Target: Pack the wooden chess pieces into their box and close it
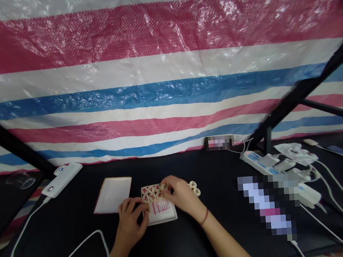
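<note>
A shallow white box (169,218) with pink print on its bottom lies on the black table, and round xiangqi pieces (152,197) with red characters fill two rows at its far left. My left hand (131,221) is at the box's left edge, its thumb and fingers closed on a xiangqi piece (147,209). At the far right of the rows, my right hand (182,196) pinches another piece (164,186), partly hidden by the fingers. Beyond that hand, a few loose pieces (195,188) lie on the table beside the box.
The box lid (114,195) lies inside-up to the left. A white device with a cable (62,179) is at the back left. On the right are a power strip (262,163) with plugs and cables, and blurred-out devices. Striped plastic sheeting (157,94) hangs behind the table.
</note>
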A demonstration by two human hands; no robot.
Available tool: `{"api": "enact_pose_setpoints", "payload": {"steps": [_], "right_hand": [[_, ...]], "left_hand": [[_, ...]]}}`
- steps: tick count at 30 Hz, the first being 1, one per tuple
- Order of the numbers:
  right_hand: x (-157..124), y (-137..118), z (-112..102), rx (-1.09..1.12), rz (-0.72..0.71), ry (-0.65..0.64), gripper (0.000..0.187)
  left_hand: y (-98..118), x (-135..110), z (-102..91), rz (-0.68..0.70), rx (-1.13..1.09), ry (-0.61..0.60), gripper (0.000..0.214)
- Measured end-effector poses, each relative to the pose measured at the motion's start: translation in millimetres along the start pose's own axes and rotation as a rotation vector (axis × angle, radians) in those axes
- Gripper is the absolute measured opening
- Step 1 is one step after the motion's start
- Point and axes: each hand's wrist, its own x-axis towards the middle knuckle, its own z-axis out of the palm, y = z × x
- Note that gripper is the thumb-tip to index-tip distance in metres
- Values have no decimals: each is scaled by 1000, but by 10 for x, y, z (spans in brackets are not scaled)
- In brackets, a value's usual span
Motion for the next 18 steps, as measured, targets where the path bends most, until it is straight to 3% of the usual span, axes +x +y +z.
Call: {"api": "enact_pose_setpoints", "payload": {"steps": [3,8,13,18], "right_hand": [[-146,-198,236,84,-183,-98,14],[-190,-265,551,-40,-258,-197,14],[-181,-201,580,-113,-289,-191,14],[-191,-198,537,-212,-247,-197,16]], "left_hand": [[-45,-6,24,-22,-16,84,19],[-80,-18,-19,-26,-49,183,17],[-48,-11,-66,-15,-151,247,16],[-41,-10,-40,-24,-198,226,17]]}}
